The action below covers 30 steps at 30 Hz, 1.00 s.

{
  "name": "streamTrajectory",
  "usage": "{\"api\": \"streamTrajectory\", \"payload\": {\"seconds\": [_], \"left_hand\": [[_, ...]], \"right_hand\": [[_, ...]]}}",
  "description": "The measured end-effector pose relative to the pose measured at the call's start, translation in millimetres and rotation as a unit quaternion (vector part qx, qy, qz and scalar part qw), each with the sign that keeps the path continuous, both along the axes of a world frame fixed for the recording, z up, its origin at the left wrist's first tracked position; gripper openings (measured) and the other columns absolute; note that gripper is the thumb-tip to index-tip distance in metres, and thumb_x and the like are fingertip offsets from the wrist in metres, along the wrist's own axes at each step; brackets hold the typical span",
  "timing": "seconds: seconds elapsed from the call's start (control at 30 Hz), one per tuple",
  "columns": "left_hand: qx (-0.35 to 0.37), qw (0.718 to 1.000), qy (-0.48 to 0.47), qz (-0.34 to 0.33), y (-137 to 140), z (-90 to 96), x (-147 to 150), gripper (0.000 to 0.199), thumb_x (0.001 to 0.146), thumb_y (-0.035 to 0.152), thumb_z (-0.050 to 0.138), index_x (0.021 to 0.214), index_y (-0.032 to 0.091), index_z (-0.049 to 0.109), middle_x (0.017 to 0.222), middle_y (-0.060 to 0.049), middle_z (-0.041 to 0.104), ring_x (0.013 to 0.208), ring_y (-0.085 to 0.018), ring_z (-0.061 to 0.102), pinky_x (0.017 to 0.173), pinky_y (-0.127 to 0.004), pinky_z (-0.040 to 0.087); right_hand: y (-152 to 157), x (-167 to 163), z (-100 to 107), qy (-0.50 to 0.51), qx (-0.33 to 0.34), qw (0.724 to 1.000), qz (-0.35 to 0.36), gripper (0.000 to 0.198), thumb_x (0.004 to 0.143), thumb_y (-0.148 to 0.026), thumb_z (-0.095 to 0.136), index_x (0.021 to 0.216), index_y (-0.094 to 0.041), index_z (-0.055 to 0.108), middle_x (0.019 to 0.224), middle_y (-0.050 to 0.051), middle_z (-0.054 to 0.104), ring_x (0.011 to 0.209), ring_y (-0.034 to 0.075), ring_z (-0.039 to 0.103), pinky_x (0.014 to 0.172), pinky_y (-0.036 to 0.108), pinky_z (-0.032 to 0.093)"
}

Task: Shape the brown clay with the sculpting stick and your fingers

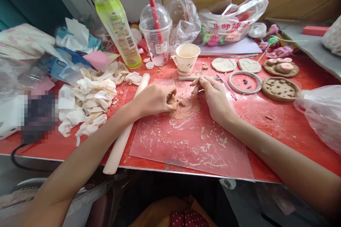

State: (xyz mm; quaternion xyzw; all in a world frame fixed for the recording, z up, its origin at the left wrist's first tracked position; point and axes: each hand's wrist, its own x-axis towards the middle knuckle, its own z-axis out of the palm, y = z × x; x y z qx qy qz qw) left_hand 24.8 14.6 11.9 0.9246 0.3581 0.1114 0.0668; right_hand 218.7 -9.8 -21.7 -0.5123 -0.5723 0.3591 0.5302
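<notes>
My left hand (156,100) is closed around a lump of brown clay (172,101), low over a clear plastic sheet (162,145). My right hand (215,94) is to the right of it, thumb and fingertips pinched together. Whatever is between those fingertips is too small to make out. Wet clay smears (186,108) and crumbs cover the sheet between and below the hands. Just beyond the fingers lies a thin grey stick-like tool (188,78). A pink thin tool (227,87) rests beside my right hand.
A rolling pin (122,145) lies left of the sheet, beside crumpled tissues (94,95). Behind stand a paper cup (187,58) of cloudy liquid, a plastic cup (156,32) and a tilted bottle (117,28). Clay discs (223,65), a ring (245,82) and a plastic bag (322,113) are right.
</notes>
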Motion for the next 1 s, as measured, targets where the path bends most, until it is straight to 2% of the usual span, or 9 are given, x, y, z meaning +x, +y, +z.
{"api": "streamTrajectory", "payload": {"seconds": [0.3, 0.5, 0.63, 0.83, 0.93, 1.0], "left_hand": [[-0.130, 0.990, -0.047, 0.036, 7.2, 7.1, -4.5, 0.022, 0.071, 0.026, 0.059, 0.090, 0.015, 0.063, 0.065, 0.003, 0.058, 0.058, -0.008, 0.049, 0.058, -0.019, 0.035], [-0.208, 0.972, -0.093, 0.057, 11.2, 9.5, -10.3, 0.022, 0.073, 0.026, 0.054, 0.091, 0.015, 0.062, 0.073, 0.002, 0.061, 0.064, -0.008, 0.053, 0.061, -0.020, 0.039], [-0.271, 0.951, -0.138, 0.049, 16.7, 7.0, -13.5, 0.021, 0.074, 0.029, 0.054, 0.090, 0.015, 0.059, 0.070, 0.001, 0.061, 0.063, -0.009, 0.054, 0.060, -0.020, 0.041], [-0.269, 0.942, -0.199, 0.043, 19.2, 5.6, -13.0, 0.024, 0.078, 0.034, 0.049, 0.087, 0.013, 0.058, 0.070, -0.002, 0.060, 0.059, -0.009, 0.055, 0.052, -0.020, 0.041], [-0.250, 0.927, -0.275, 0.059, 17.3, 10.9, -12.6, 0.035, 0.087, 0.038, 0.032, 0.099, 0.014, 0.053, 0.077, -0.004, 0.060, 0.053, -0.008, 0.053, 0.045, -0.020, 0.040], [-0.242, 0.921, -0.301, 0.056, 16.0, 15.6, -12.8, 0.037, 0.090, 0.038, 0.026, 0.109, 0.016, 0.048, 0.083, -0.005, 0.060, 0.056, -0.008, 0.056, 0.046, -0.020, 0.043]], "right_hand": [[-0.8, -1.1, 2.0, 0.009, -0.008, 1.000, 0.001, 0.030, 0.092, -0.029, 0.038, 0.072, -0.019, 0.057, 0.064, -0.001, 0.052, 0.060, 0.010, 0.048, 0.058, 0.023, 0.038], [-0.3, -0.4, 0.2, 0.014, -0.002, 1.000, 0.008, 0.030, 0.093, -0.031, 0.038, 0.074, -0.019, 0.058, 0.064, -0.001, 0.052, 0.061, 0.011, 0.049, 0.059, 0.024, 0.038], [-1.2, -0.5, 0.5, 0.022, -0.008, 1.000, 0.012, 0.031, 0.093, -0.034, 0.038, 0.074, -0.020, 0.058, 0.063, -0.001, 0.052, 0.061, 0.011, 0.049, 0.059, 0.024, 0.039], [-1.1, -1.2, 0.9, 0.020, -0.007, 1.000, 0.013, 0.031, 0.092, -0.033, 0.038, 0.074, -0.020, 0.058, 0.063, -0.001, 0.052, 0.061, 0.011, 0.049, 0.059, 0.024, 0.039], [-0.5, -1.5, 0.6, 0.018, -0.005, 1.000, 0.016, 0.030, 0.092, -0.031, 0.038, 0.073, -0.019, 0.058, 0.062, -0.001, 0.051, 0.060, 0.011, 0.049, 0.058, 0.024, 0.038], [-0.5, -1.8, 1.0, 0.020, -0.006, 1.000, 0.018, 0.029, 0.092, -0.029, 0.038, 0.073, -0.019, 0.058, 0.062, -0.001, 0.051, 0.059, 0.010, 0.048, 0.057, 0.023, 0.038]]}}
